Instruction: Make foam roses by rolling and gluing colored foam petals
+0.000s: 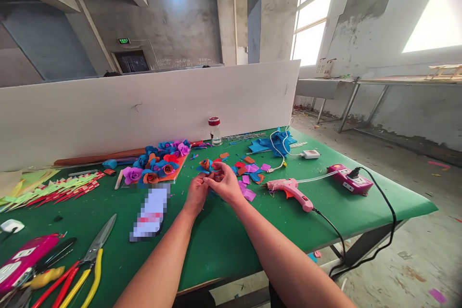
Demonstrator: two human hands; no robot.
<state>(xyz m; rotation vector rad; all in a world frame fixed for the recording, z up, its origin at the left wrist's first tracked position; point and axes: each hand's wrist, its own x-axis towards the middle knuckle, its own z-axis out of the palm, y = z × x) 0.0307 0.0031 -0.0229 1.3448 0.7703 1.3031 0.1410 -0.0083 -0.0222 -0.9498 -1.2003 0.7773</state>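
Note:
My left hand (197, 195) and my right hand (225, 184) meet over the middle of the green table, fingers pinched together. Between them is a small craft flower (206, 165) with blue and orange petals, its lower part hidden by my fingers. Just right of my hands lie loose petal pieces (249, 194) in purple, blue, red and orange. Finished craft flowers (168, 168) in blue, purple and orange are bunched on a sheet to the left. A pink glue gun (290, 190) rests on its side to the right, its cord running off the table edge.
A phone (150, 214) lies left of my forearms, with red-and-yellow-handled shears (92, 250) beyond it. A lidded glass jar (215, 132) stands by the white partition (173, 115). At the right are a magenta power strip (350, 181), a white cable and blue crepe material (276, 142).

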